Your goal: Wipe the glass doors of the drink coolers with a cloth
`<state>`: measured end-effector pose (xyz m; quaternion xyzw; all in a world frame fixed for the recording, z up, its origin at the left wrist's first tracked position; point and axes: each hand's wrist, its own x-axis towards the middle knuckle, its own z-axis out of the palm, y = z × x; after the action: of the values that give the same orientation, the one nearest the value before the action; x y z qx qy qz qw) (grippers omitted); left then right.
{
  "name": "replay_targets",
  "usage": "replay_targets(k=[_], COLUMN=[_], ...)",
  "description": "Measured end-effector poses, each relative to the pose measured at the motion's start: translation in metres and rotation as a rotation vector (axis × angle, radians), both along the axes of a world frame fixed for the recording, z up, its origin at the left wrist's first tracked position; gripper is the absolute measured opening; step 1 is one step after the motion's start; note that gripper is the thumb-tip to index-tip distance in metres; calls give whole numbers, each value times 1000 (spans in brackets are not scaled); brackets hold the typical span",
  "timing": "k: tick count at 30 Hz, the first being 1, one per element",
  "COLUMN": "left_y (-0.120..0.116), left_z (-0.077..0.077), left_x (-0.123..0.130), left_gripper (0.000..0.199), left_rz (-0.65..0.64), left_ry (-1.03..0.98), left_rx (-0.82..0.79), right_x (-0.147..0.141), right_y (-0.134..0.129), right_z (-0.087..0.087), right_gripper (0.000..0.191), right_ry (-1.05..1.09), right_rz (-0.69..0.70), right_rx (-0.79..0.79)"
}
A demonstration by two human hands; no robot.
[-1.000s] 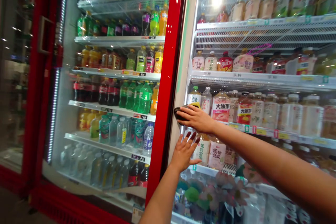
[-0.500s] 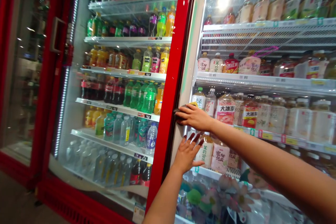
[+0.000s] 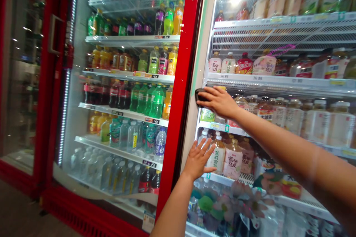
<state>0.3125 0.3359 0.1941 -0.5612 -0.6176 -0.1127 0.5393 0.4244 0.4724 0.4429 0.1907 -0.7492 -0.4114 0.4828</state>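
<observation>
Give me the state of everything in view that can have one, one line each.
Right hand: fingers outstretched, holding the dark pad.
Dark pad: partly covered by that hand.
Left hand: open, fingers spread, holding nothing.
Light strip: lit.
Red-framed door: looks shut.
Green soda bottles: upright, capped.
White-labelled tea bottle: upright, capped.
Clear bottles at lower left: upright, standing in rows.

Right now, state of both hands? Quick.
Left hand: open, fingers spread, nothing visible in it.
Right hand: closed over a dark pad, holding it; the pad is partly hidden.
</observation>
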Motion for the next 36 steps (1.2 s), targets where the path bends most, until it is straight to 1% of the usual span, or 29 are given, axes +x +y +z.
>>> replay_targets(k=[1, 2, 3, 4, 6, 7, 8, 9, 10, 11, 13, 14, 15, 17, 19, 20, 21, 22, 23, 24, 26, 27, 28, 29, 30, 32, 34, 35, 36], left_y=[-1, -1, -1, -1, -1, -1, -1, -1, -1, -1, -1, -2, -2, -3, -3, -3, -3, -3, -3, -2, -2, -2, -1, -1, -1, 0, 0, 0, -1], left_z=[1, 1, 2, 2, 2, 2, 2, 2, 2, 3, 4, 5, 6, 8, 9, 9, 10, 10, 10, 10, 9, 9, 9, 9, 10, 11, 12, 12, 13], left_x=[1, 1, 1, 1, 1, 0, 0, -1, -1, -1, -1, -1, -1, 0, 1, 1, 1, 1, 0, 0, -2, -3, -3, -4, -4, -5, -4, -4, -3], left_gripper=[95, 95, 95, 94, 91, 90, 90, 90, 91, 92, 94, 94, 94, 93, 93, 93, 94, 96, 97, 97, 97, 96, 96, 96, 97, 98, 99, 99, 99], left_rz=[4, 8, 10, 10, 1, -3, -4, -2, 3, 9, 15, 12, 8, 4, 8, 13, 18, 22, 24, 27, 31, 31, 31, 30, 29, 33, 42, 47, 51], left_ry=[11, 18, 22, 24, 26, 26, 25, 23, 21, 20, 22, 26, 29, 31, 26, 23, 22, 23, 25, 28, 36, 41, 45, 50, 53, 53, 45, 38, 29], left_rx=[5, 7, 9, 10, 20, 24, 25, 23, 19, 16, 17, 21, 24, 28, 26, 23, 21, 19, 18, 19, 25, 30, 34, 36, 37, 32, 26, 24, 22], right_x=[5, 10, 15, 19, 27, 32, 36, 40, 45, 50, 59, 63, 67, 73, 78, 81, 83, 86, 88, 91, 94, 95, 95, 95, 94, 92, 92, 95, 99], right_y=[5, 9, 11, 11, 13, 14, 17, 21, 27, 33, 44, 48, 51, 52, 52, 52, 54, 56, 60, 63, 69, 71, 71, 70, 68, 63, 62, 64, 68], right_z=[3, 0, -9, -22, -51, -61, -65, -64, -59, -51, -37, -36, -40, -65, -97, -110, -117, -119, -115, -106, -85, -79, -77, -80, -89, -116, -138, -143, -143], right_gripper=[33, 34, 35, 36, 37, 36, 35, 35, 36, 37, 40, 41, 43, 45, 46, 45, 43, 42, 41, 42, 44, 45, 45, 45, 45, 48, 47, 46, 45], right_ry=[92, 147, 158, 125, -20, -96, -151, -169, -138, -61, 151, 234, 273, 215, 52, -34, -109, -162, -178, -149, 9, 112, 200, 254, 263, 167, -10, -86, -134], right_rz=[-22, -40, -49, -50, -29, -10, 4, 5, -8, -31, -88, -113, -130, -138, -113, -93, -75, -64, -62, -68, -99, -116, -127, -132, -129, -99, -55, -37, -31], right_rx=[-73, -114, -120, -90, 32, 101, 155, 173, 146, 76, -129, -216, -265, -240, -105, -28, 42, 89, 100, 72, -81, -176, -259, -312, -330, -264, -107, -33, 16])
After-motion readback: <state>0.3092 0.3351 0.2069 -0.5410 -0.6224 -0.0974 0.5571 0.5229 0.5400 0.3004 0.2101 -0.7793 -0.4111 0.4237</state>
